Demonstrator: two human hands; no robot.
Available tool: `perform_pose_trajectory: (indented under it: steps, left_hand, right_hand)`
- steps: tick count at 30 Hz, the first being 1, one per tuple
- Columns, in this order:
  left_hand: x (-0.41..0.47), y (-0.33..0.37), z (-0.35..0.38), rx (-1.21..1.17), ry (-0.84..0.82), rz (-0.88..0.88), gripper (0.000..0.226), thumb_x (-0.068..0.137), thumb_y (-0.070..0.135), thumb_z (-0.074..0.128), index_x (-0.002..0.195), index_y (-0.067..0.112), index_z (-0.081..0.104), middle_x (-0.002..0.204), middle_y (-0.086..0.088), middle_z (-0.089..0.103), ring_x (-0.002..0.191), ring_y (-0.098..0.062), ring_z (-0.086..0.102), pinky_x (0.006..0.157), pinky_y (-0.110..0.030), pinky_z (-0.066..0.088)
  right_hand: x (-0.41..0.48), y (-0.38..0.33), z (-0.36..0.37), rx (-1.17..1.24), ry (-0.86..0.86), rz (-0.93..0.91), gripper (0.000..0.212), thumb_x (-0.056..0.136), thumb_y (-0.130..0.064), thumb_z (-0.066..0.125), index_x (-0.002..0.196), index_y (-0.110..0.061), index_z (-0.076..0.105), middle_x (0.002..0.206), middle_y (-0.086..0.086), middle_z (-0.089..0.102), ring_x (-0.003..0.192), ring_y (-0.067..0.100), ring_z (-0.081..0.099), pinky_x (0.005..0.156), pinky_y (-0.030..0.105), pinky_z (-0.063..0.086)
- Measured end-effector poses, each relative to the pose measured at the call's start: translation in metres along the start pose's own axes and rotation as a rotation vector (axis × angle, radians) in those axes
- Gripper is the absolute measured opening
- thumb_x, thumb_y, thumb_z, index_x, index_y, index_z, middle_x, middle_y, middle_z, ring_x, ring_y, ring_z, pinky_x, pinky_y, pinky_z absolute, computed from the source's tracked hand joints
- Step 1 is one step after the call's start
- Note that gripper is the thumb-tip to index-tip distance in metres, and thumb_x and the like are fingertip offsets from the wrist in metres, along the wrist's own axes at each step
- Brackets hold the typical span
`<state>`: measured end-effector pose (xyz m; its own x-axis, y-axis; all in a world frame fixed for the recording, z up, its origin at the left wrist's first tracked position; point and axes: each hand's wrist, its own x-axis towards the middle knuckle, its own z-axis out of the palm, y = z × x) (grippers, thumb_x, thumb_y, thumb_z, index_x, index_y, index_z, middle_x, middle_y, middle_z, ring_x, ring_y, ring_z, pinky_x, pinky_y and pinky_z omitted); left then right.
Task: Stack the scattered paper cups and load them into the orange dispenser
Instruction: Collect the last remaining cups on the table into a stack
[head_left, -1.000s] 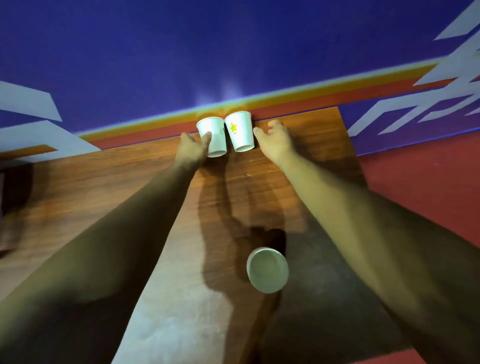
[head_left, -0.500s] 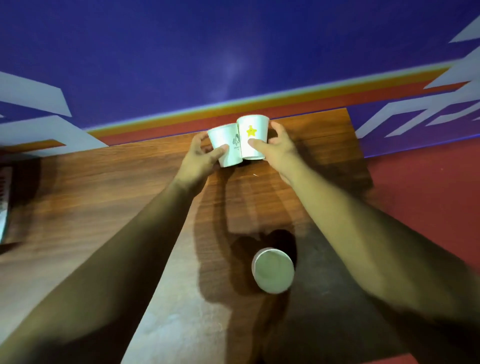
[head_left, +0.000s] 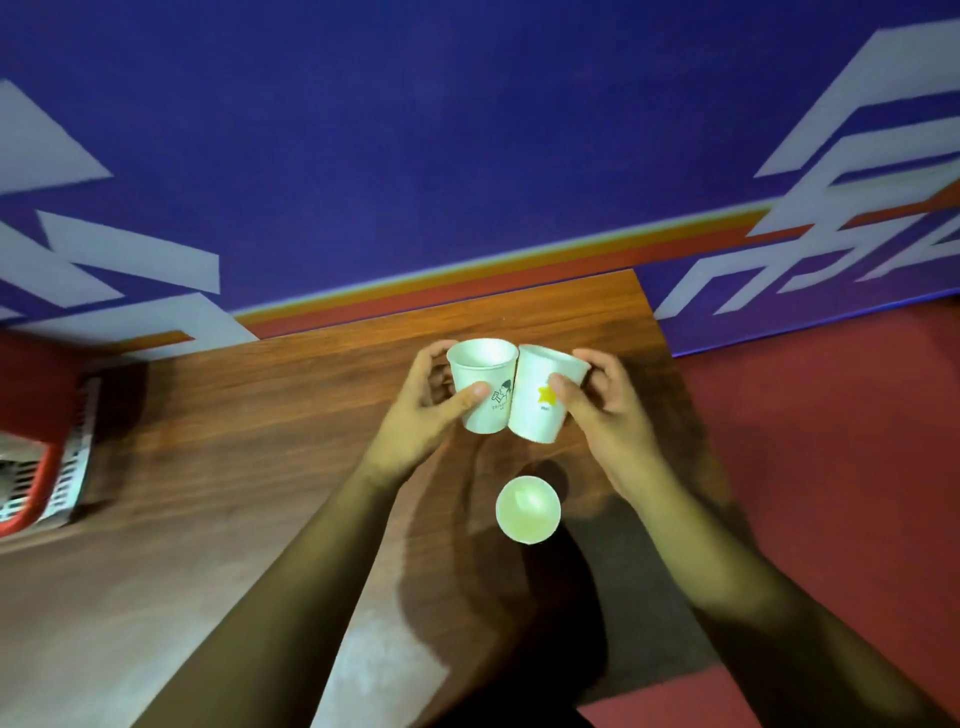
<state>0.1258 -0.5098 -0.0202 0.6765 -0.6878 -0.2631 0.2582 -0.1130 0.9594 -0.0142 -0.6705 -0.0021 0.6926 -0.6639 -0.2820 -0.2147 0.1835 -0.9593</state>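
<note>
My left hand (head_left: 421, 415) grips a white paper cup with a dark drawing (head_left: 485, 387), held upright above the wooden table (head_left: 249, 431). My right hand (head_left: 610, 415) grips a white paper cup with a yellow star (head_left: 540, 410), tilted with its mouth to the upper right. The two cups touch side by side. A third white cup (head_left: 528, 509) stands on the table below them, seen from above. An orange dispenser does not show.
A red-rimmed basket with a white grid (head_left: 52, 467) sits at the table's left edge. The table's right edge (head_left: 670, 364) drops to a red floor (head_left: 831, 441). A blue wall with white shapes stands behind.
Both hands closed round the two cups at the table's back edge, lifted them and brought them nearer to me. The star cup has tilted to the right.
</note>
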Motion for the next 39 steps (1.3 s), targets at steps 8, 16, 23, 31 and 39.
perform_pose_trajectory:
  steps: [8,16,23,31,39]
  left_hand:
    - [-0.044,-0.002,-0.004,-0.03,0.099,0.004,0.071,0.069,0.043,0.083,0.133,0.044,0.052,0.13,0.006,0.067,0.124,-0.014,0.061,0.109,-0.049,0.048]
    - [-0.078,-0.006,0.001,0.004,0.092,0.041,0.062,0.073,0.037,0.082,0.128,0.025,0.055,0.118,0.0,0.065,0.108,-0.014,0.059,0.099,-0.048,0.049]
    - [-0.093,-0.035,0.016,0.202,-0.081,0.002,0.077,0.077,0.021,0.087,0.143,0.029,0.047,0.136,0.011,0.056,0.126,-0.004,0.054,0.106,-0.027,0.047]
    - [-0.08,-0.043,0.024,0.339,-0.141,0.054,0.074,0.077,0.017,0.087,0.137,0.037,0.051,0.139,0.016,0.052,0.134,-0.003,0.047,0.113,-0.027,0.039]
    - [-0.083,-0.074,0.02,0.562,-0.178,0.063,0.078,0.076,0.023,0.086,0.142,0.027,0.046,0.138,0.007,0.051,0.13,0.005,0.045,0.11,-0.01,0.03]
  right_hand:
    - [-0.077,0.033,-0.018,-0.222,-0.1,-0.019,0.072,0.066,-0.023,0.082,0.129,-0.04,0.05,0.125,-0.011,0.061,0.113,0.01,0.061,0.095,0.035,0.054]
    - [-0.101,0.093,-0.004,-0.563,-0.123,-0.192,0.075,0.064,-0.029,0.085,0.131,-0.028,0.052,0.13,-0.011,0.054,0.122,0.004,0.05,0.1,0.026,0.045]
    - [-0.103,0.116,-0.011,-0.418,-0.192,-0.047,0.082,0.074,-0.019,0.083,0.145,-0.023,0.042,0.143,-0.003,0.048,0.132,0.011,0.048,0.102,0.036,0.05]
    - [-0.102,0.117,-0.004,-0.334,-0.142,0.041,0.072,0.076,-0.007,0.082,0.136,-0.023,0.047,0.127,-0.011,0.061,0.119,0.007,0.058,0.099,0.03,0.05]
    - [-0.097,0.123,0.002,-0.279,-0.154,0.129,0.079,0.07,-0.02,0.086,0.137,-0.024,0.046,0.129,-0.009,0.061,0.118,0.003,0.059,0.104,0.034,0.048]
